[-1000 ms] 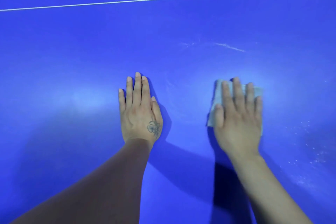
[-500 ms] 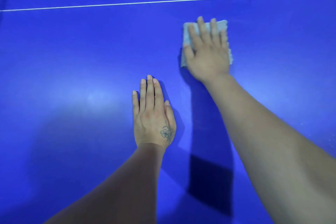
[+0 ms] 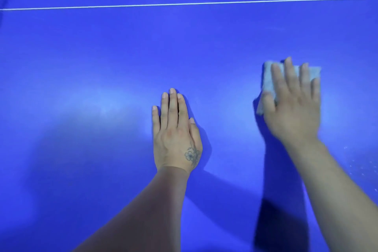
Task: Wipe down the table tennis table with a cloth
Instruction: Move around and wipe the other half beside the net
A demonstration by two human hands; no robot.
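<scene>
A blue table tennis table point(image 3: 102, 57) fills the whole view, and a thin white line point(image 3: 184, 4) is seen running across it at twelve o'clock. A pale folded cloth point(image 3: 268, 80) lies flat on the surface at about three o'clock from the centre of the view. It is covered and pressed down by the right hand point(image 3: 294, 108), whose fingers are spread and fairly straight over the fabric; nothing is gripped or pinched, the cloth is only held against the table by the palm and fingers. The hand and cloth are slightly blurred, so a wiping stroke is judged to be under way.

The left hand point(image 3: 176, 133) is laid palm-down on the bare surface at about six o'clock from the centre, well apart from the cloth at its two o'clock. Its fingers are straight and held close together, and nothing is held; the body seems to be braced by it.

As for progress, the surface between the hands and towards the white line looks smooth and even. A scatter of pale specks point(image 3: 360, 161) is visible at four o'clock, beside the right forearm, and this patch is judged not yet cleaned. How much of the table outside the view has been wiped cannot be told, so the task is taken to be partway through.
</scene>
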